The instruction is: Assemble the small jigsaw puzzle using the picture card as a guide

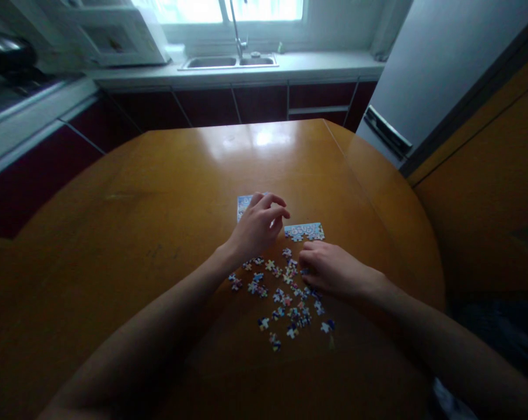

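Many small loose jigsaw pieces [285,300] lie scattered on a round wooden table [167,192]. Two joined pale-blue sections lie beyond them: one [243,204] partly under my left hand, another [304,231] just right of it. My left hand [257,224] hovers over the left section with its fingers curled into a pinch; whatever it may hold is hidden. My right hand [331,271] rests knuckles-up on the right edge of the loose pieces, fingers curled down onto them, its fingertips hidden.
Behind the table runs a kitchen counter with a steel sink [228,60] and tap under a bright window. A white microwave [115,36] stands at the back left. A grey fridge [425,76] and a wooden door [486,186] stand to the right.
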Demonstrator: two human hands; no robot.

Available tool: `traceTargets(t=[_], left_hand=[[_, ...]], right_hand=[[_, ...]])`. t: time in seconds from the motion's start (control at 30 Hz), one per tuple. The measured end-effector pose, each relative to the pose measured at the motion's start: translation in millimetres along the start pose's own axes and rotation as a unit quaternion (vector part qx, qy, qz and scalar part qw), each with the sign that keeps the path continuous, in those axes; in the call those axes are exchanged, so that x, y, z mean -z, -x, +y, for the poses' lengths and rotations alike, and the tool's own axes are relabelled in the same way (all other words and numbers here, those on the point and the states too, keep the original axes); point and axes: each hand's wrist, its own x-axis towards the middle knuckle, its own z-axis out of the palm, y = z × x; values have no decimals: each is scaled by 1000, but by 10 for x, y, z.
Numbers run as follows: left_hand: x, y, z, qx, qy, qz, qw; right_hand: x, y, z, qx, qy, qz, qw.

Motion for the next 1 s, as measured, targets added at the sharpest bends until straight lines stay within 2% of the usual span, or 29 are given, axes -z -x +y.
traceTargets(t=[0.17, 0.23, 0.3, 0.4, 0.73, 1.0], left_hand=[[-94, 53, 18, -3, 6, -32, 999], [-140, 84, 43, -20, 11, -65, 998], [-178, 112, 71, -44, 8, -102, 994], [-213, 139, 96, -64, -8, -139, 988], [-247, 163, 68, -83, -38, -144, 985], [-259, 169, 67, -81, -32, -140, 986]], right_hand=[[9, -36, 227, -43, -144, 19, 988], [1, -91, 372, -74, -190, 74, 976], [-13, -159, 500, -106, -206, 157, 960], [-40, -245, 604, -121, -198, 210, 950], [-76, -319, 547, -88, -95, 194, 972], [-66, -330, 564, -77, -64, 176, 979]])
